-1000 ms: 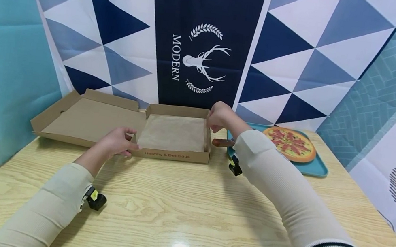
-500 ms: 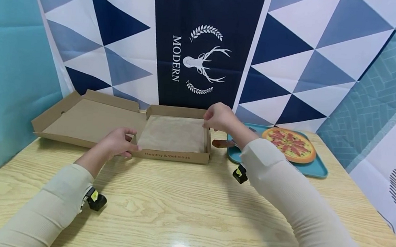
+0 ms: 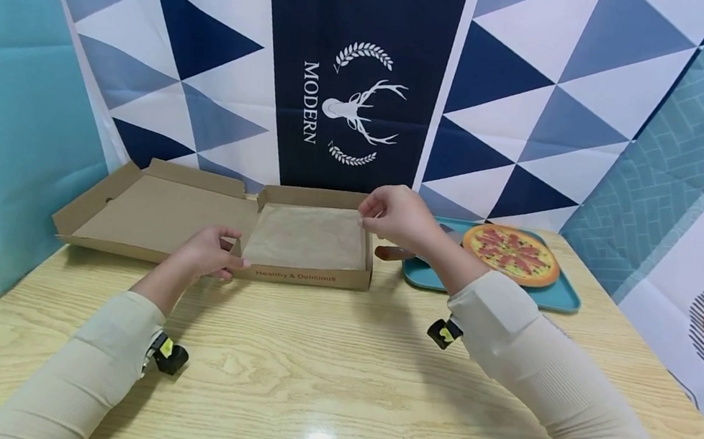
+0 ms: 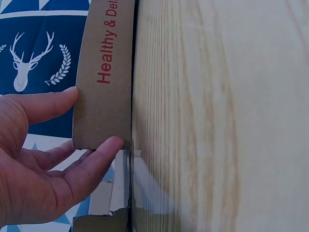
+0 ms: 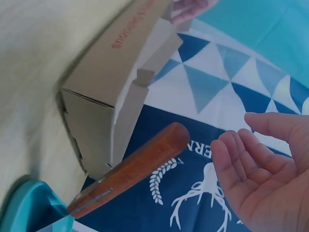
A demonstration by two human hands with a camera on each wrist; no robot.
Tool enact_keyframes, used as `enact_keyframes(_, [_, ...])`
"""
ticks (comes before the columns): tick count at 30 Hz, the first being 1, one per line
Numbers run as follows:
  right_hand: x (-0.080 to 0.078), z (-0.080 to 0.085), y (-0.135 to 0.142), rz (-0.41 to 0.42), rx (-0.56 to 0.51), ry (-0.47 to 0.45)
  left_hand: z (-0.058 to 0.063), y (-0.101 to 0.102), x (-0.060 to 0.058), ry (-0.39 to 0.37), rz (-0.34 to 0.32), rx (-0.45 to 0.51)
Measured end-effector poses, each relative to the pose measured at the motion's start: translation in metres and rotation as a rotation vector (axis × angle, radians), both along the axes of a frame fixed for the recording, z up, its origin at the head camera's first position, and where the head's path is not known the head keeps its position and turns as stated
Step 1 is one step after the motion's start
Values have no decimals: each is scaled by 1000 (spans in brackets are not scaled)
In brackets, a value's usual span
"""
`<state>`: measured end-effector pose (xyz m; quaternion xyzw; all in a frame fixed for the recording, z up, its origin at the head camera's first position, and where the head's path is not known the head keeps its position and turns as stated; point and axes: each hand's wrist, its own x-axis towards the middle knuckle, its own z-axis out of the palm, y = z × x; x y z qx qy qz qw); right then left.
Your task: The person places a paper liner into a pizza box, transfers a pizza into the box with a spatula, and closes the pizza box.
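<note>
A cardboard pizza box (image 3: 339, 277) stands unfolded on the table, its lid (image 3: 164, 212) laid back to the left. Brown paper (image 3: 307, 236) lines the bottom. At the front left corner my left hand (image 3: 207, 254) holds the box; in the left wrist view the thumb touches the top edge of the front wall and the fingers lie at the corner. My right hand (image 3: 401, 214) is over the box's right side, and in the right wrist view its fingers are loosely bent with nothing in them. Below it is a wooden handle (image 5: 140, 164).
Right of the box, a teal tray (image 3: 567, 298) carries a pizza (image 3: 511, 256) and a metal-bladed server whose handle (image 3: 390, 253) sticks out over the tray's left edge. A patterned cloth (image 3: 348, 139) hangs behind the wooden table (image 3: 283, 364).
My right hand has shifted slightly toward me and turned, its fingers loosening at the box's right edge. My left hand and the box have stayed in place.
</note>
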<state>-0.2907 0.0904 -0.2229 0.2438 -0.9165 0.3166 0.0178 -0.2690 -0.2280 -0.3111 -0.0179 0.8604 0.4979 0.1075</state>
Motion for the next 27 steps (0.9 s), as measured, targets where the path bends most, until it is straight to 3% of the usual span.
enact_keyframes(19, [45, -31, 26, 56, 16, 123, 1, -3, 0, -24, 8, 2])
enact_keyframes(23, [47, -42, 31, 28, 31, 102, 1, -4, 0, -33, 9, 3])
enact_keyframes(27, [45, -53, 35, -8, 13, 5, -1, -4, -2, -39, 12, 9])
